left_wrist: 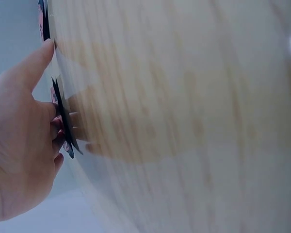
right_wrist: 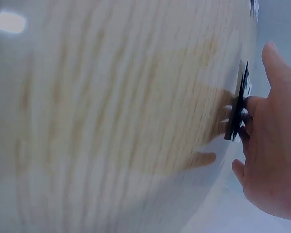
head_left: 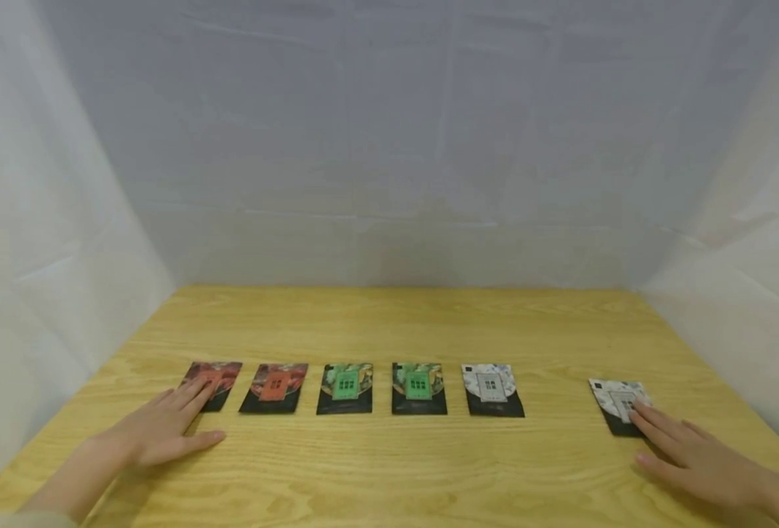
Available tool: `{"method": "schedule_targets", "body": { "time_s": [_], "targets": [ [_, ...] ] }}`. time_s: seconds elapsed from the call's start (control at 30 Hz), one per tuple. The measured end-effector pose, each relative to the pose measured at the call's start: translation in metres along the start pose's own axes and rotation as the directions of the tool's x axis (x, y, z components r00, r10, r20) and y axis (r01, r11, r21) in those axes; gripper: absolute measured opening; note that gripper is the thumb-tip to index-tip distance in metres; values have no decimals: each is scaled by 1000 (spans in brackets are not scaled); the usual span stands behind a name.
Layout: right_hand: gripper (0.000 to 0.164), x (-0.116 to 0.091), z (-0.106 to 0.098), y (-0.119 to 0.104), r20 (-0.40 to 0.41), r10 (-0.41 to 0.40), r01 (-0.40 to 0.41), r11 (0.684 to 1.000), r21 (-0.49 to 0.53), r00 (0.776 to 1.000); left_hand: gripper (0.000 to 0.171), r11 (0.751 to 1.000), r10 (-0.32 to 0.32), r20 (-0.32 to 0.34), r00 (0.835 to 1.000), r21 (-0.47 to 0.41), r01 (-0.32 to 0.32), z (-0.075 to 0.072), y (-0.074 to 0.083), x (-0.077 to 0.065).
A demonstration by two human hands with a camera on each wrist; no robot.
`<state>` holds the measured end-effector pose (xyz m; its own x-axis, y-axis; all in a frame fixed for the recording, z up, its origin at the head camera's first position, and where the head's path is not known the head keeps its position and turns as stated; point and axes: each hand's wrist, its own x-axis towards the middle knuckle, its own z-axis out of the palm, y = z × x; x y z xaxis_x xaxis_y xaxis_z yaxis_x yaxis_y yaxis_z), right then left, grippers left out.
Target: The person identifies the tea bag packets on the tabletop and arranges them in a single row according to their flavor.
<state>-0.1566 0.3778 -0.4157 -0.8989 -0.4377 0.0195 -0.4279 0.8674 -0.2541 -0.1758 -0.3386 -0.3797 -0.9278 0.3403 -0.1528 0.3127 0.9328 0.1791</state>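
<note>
My left hand lies with fingers straight on the leftmost red-and-black packet, covering part of its label. In the left wrist view its fingertips are on that thin packet, and the thumb points away to the side. At the right, my right hand has its straight fingers on the lower right part of a white-and-black packet, which lies slightly turned. The right wrist view shows the fingers on this packet from the side, thumb held apart from it.
Between the hands, a row holds another red packet, two green ones, left and right, and a second white one. All lie flat on the wood-grain table. White sheeting closes off the back and both sides.
</note>
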Motion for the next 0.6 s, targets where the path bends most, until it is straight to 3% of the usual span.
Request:
{"method": "schedule_targets", "body": {
  "time_s": [0.47,0.6],
  "targets": [
    [58,17,-6,-21,23,-43,43,999,5,999,87,1000,2,-6,1000,-7,-2,0,-1,-1],
    [60,27,-7,-34,70,-32,27,996,80,997,86,1000,5,-1,1000,-9,-5,0,-1,0]
  ]
}}
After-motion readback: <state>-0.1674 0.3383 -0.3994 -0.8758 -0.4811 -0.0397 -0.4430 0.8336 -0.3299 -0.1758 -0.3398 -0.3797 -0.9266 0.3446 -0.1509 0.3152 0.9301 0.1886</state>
